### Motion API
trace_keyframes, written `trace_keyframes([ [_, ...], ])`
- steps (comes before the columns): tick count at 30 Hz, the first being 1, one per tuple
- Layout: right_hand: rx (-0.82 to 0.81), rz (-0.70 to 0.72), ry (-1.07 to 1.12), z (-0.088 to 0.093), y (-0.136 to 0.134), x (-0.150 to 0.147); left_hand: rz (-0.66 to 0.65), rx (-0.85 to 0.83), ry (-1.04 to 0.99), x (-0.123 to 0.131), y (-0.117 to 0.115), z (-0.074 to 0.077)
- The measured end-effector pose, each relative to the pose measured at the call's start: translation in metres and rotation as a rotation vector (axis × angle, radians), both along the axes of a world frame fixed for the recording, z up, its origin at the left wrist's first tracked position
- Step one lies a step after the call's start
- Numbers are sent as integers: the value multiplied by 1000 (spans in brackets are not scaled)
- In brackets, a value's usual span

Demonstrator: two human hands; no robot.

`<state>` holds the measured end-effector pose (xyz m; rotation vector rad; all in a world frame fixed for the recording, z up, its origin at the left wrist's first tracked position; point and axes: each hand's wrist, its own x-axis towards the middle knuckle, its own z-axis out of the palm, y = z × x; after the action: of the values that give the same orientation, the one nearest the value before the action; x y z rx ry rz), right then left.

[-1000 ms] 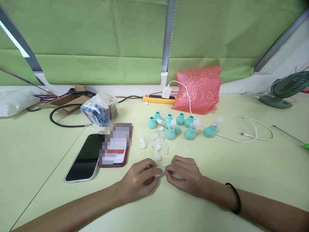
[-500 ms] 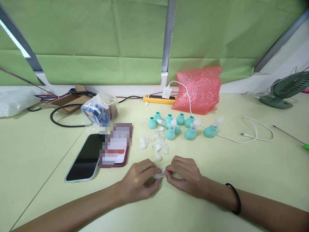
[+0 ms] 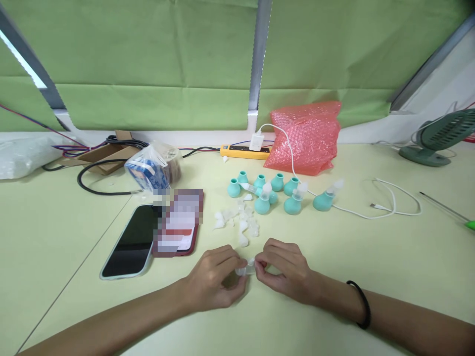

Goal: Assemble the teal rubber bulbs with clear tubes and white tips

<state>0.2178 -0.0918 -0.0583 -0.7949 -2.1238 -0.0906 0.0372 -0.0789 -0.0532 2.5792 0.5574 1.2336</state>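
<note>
Near the front of the table, my left hand (image 3: pixel 218 277) pinches a small translucent plastic piece (image 3: pixel 245 269) between thumb and fingers. My right hand (image 3: pixel 284 269) grips the other end of the same piece, its fingertips closed together. Part of the piece is hidden by my fingers. Just beyond lie loose white and translucent parts (image 3: pixel 243 232) in a scattered group. Behind them stand several turquoise rubber bulbs (image 3: pixel 233 188); some have open necks. Three bulbs in the front row, such as the rightmost bulb (image 3: pixel 323 201), carry translucent tips.
Two phones lie on the left, one black-screened (image 3: pixel 129 242), one red-cased (image 3: pixel 181 222). Behind are a bagged blue box (image 3: pixel 146 170), a yellow power strip (image 3: pixel 241 152) and a pink bubble-wrap bag (image 3: pixel 304 138). A white cable (image 3: pixel 371 216), a screwdriver (image 3: pixel 445 206) and a fan (image 3: pixel 441 138) are right.
The piece between my hands has turned slightly, showing a little more of itself. Both hands have barely shifted; everything else stays in place.
</note>
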Motion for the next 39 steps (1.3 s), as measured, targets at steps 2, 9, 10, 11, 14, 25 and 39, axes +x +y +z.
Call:
trace_keyframes([
  [2,-10,1,10,-1,0,0,3,1,-2,0,0,0],
  [9,-128,17,40,2,3,0,21,74,75,-1,0,3],
  [10,-152,25,46,3,3,0,30,87,83,-1,1,2],
  [11,-175,35,53,4,3,0,40,97,90,-1,1,2],
  [14,-241,70,62,6,2,2,53,139,107,-2,2,0],
  [25,-207,167,113,4,4,1,138,169,134,-2,1,-2],
  [39,-500,174,247,8,5,2,123,188,136,-2,4,1],
])
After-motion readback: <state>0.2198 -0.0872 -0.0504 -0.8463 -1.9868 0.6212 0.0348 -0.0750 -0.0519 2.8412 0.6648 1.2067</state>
